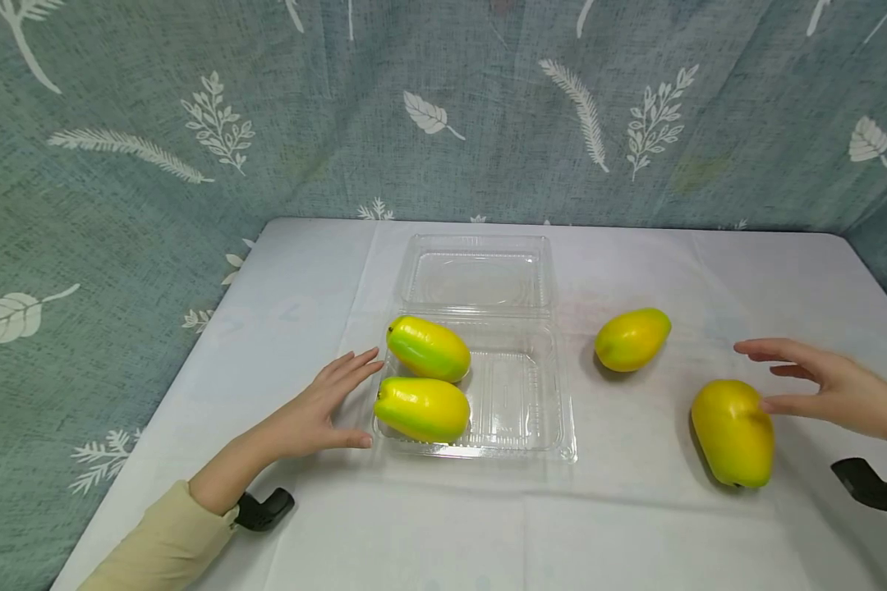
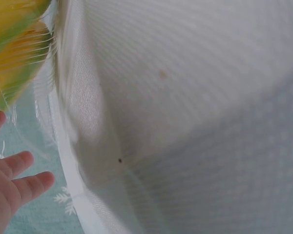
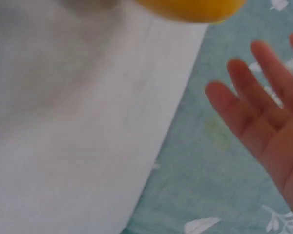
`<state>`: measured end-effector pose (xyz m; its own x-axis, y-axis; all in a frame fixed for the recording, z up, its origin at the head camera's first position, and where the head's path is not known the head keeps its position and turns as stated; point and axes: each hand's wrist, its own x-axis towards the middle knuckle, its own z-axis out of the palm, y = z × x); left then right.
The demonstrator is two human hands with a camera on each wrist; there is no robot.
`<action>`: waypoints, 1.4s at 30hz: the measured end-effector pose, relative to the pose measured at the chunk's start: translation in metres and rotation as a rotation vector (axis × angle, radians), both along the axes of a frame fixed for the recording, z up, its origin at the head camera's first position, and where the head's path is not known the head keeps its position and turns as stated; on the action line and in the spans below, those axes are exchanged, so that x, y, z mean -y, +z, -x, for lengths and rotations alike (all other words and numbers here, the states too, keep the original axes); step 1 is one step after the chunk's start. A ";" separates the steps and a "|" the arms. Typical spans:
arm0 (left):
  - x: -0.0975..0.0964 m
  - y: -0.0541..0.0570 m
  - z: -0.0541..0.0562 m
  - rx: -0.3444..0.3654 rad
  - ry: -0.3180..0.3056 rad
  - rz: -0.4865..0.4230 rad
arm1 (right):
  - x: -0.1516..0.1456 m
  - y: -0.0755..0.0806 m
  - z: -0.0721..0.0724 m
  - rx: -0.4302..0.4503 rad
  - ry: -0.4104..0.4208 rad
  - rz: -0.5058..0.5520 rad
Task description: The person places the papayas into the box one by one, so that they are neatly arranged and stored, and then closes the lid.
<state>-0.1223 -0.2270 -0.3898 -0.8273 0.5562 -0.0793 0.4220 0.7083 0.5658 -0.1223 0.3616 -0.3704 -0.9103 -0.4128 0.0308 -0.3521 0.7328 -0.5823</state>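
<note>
A clear plastic clamshell box (image 1: 517,402) lies on the table, its lid (image 1: 476,279) folded back. Two yellow-green mangoes lie side by side in its left half, one farther back (image 1: 429,349) and one in front (image 1: 423,410). My left hand (image 1: 306,419) is spread at the box's left edge, holding nothing. To the right, the largest mango (image 1: 733,435) stands on the cloth. My right hand (image 1: 831,390) reaches toward it with loosely extended fingers, the thumb tip overlapping its right side in the head view. Farther back lies a smaller mango (image 1: 631,339).
White cloth (image 1: 599,525) covers the table. A green curtain with white leaf prints (image 1: 488,123) hangs behind it and along the left. Black wrist camera mounts show beneath the left wrist (image 1: 264,509) and the right wrist (image 1: 872,486).
</note>
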 end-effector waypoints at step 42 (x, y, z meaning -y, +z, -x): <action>0.000 0.001 -0.001 -0.012 -0.013 -0.003 | -0.006 -0.016 0.009 0.389 0.237 -0.068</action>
